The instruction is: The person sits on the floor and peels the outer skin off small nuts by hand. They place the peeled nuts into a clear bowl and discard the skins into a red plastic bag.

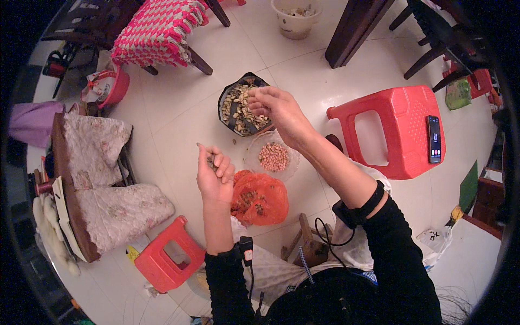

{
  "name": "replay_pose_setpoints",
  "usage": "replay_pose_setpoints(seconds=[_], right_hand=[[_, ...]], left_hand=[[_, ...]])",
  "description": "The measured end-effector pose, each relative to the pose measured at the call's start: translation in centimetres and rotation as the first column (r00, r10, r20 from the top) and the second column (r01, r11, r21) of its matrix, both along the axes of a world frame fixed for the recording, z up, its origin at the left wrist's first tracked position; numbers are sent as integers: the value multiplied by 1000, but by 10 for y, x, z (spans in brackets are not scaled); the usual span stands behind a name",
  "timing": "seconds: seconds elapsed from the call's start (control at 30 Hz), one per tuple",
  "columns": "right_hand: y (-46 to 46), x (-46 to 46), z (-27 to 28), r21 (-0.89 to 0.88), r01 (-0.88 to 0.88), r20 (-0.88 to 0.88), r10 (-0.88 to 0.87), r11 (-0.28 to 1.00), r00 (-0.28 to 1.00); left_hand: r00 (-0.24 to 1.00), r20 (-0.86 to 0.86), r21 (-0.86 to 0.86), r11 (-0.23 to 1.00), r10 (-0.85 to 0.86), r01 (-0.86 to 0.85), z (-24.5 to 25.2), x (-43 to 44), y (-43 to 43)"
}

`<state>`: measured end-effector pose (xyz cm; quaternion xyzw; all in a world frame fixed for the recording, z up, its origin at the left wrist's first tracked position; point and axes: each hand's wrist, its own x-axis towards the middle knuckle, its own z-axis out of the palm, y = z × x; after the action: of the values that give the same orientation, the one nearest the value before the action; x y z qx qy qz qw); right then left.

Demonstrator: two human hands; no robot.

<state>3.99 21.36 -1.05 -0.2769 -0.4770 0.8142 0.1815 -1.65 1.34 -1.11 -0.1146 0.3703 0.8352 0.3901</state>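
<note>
My left hand [215,170] is palm up with curled fingers, closed loosely around a few unshelled peanuts [211,161]. A small dark bit sits at the tip of its thumb. My right hand [274,106] hangs over the right side of a black faceted bowl [232,106] full of peanut shells; its fingers are bent, and whether they pinch anything is hidden. Below that bowl, a clear plate [293,162] carries shelled pink peanuts [274,157]. Nearer to me, right of my left wrist, an open red plastic bag [276,199] contains more unshelled peanuts [250,202].
A red plastic stool [406,122] with a phone [434,140] on it stands to the right. Another red stool [170,256] is at the lower left, near a cloth-covered seat [130,215]. Farther off are a pail [295,26] with refuse and a dark table leg [353,36].
</note>
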Motion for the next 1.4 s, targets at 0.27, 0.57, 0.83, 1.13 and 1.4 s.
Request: replay_pose_setpoints(seconds=[0.27, 0.57, 0.83, 1.13, 1.4], right_hand=[[-22, 22, -17, 706, -671, 566, 390, 226, 726], [-17, 21, 16, 818, -287, 148, 300, 499, 942], [-56, 25, 5, 840, -359, 224, 342, 407, 913], [-46, 30, 19, 851, -193, 85, 235, 488, 968], [-30, 26, 27, 733, -97, -35, 179, 673, 983]], left_hand=[[996, 60, 138, 987, 69, -77, -7, -7, -8], [995, 73, 219, 972, 64, -79, 4, 4, 10], [992, -112, 128, 989, -63, 78, 3, 14, 26], [990, -96, 162, 980, -100, 115, -8, 11, 25], [993, 33, 42, 993, -113, 112, -14, 11, 23]])
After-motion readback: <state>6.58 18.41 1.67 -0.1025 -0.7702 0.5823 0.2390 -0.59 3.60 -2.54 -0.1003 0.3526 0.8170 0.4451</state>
